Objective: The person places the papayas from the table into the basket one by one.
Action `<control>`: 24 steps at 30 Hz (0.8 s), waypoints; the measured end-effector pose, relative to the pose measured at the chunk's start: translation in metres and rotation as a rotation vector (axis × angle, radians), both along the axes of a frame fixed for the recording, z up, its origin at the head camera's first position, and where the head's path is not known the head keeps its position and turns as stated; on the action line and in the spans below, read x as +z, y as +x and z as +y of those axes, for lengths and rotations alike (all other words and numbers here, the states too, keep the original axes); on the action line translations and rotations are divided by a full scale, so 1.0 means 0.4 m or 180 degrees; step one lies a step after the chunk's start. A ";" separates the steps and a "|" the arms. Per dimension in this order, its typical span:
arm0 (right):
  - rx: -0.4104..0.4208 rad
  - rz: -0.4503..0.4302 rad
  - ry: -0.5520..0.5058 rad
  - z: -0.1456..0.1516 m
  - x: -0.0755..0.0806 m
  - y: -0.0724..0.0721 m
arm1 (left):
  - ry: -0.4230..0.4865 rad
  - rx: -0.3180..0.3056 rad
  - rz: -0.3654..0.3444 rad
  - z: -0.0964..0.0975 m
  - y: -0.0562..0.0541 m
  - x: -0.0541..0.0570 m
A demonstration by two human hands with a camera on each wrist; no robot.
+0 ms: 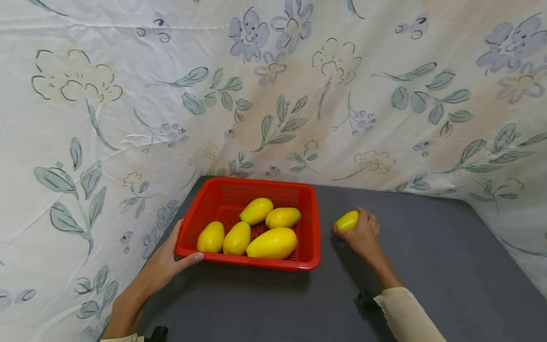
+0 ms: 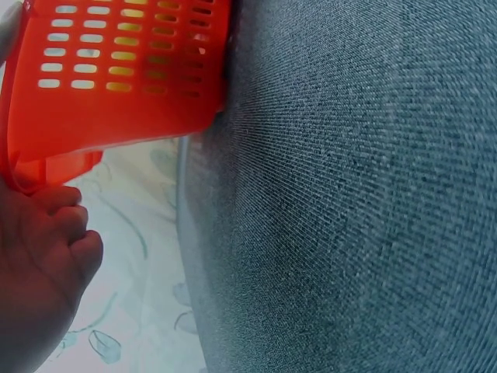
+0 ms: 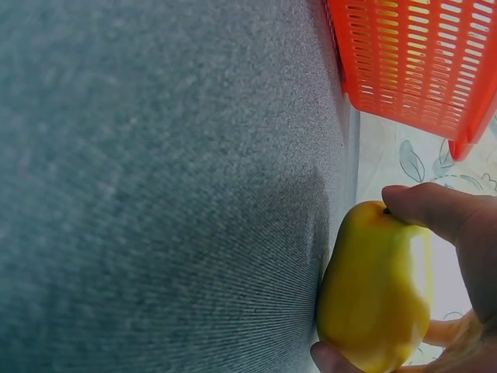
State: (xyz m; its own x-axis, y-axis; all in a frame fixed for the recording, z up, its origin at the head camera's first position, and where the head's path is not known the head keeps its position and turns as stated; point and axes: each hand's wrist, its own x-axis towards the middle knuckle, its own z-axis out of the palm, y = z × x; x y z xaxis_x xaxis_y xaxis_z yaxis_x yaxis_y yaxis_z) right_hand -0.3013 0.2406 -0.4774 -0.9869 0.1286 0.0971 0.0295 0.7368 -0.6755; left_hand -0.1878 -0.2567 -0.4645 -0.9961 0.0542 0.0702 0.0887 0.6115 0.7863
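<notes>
A red plastic basket (image 1: 273, 262) stands on the grey table with several yellow mangoes (image 1: 272, 243) lying in it. At its front left corner, my left hand (image 1: 164, 261) grips the rim, thumb over the front edge and fingers along the left side. The left wrist view shows curled fingers (image 2: 74, 225) under the basket's rim. To the right of the basket, my right hand (image 1: 363, 235) holds one more yellow mango (image 1: 347, 221) between thumb and fingers. In the right wrist view this mango (image 3: 377, 287) is close against the table surface.
The grey table (image 1: 436, 266) reaches to a floral cloth (image 1: 278, 95) hanging along the back and left sides. The basket's left side is near the table's left edge. A dark wrist strap (image 1: 368, 301) shows at my right sleeve.
</notes>
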 end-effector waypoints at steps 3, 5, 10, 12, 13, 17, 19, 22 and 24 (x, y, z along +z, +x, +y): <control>-0.0027 0.0026 0.0008 0.004 0.000 0.008 | -0.0011 -0.0031 0.0007 0.000 -0.002 0.003; -0.0033 0.0041 0.0002 0.005 0.001 0.013 | -0.0016 -0.0039 0.0007 -0.002 -0.003 0.004; -0.0010 0.0038 -0.0018 0.005 0.009 0.027 | 0.0008 -0.0065 0.0025 -0.007 -0.003 0.002; 0.0006 0.0046 -0.0029 0.004 0.013 0.033 | 0.0020 -0.0075 0.0043 -0.009 -0.004 0.002; 0.0012 0.0060 -0.0033 0.004 0.015 0.035 | 0.0028 -0.0079 0.0050 -0.010 -0.004 0.002; 0.0028 0.0146 -0.0033 0.000 0.024 0.044 | 0.0016 -0.0067 0.0038 -0.011 -0.003 0.004; 0.0036 0.0212 -0.0030 -0.003 0.030 0.047 | 0.0019 -0.0074 0.0052 -0.011 -0.003 0.004; 0.0049 0.0315 -0.0049 -0.008 0.038 0.053 | 0.0019 -0.0082 0.0075 -0.011 -0.003 0.003; 0.0069 0.0373 -0.0066 -0.013 0.046 0.058 | 0.0025 -0.0086 0.0082 -0.011 -0.003 0.002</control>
State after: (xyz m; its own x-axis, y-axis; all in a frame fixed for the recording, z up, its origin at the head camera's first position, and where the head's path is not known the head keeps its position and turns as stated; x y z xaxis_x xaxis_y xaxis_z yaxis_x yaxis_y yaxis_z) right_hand -0.2783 0.2353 -0.4589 -0.9715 0.1106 0.2096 -0.0663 0.7222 -0.6885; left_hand -0.1891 -0.2611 -0.4636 -0.9921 0.0804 0.0965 0.1255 0.6024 0.7883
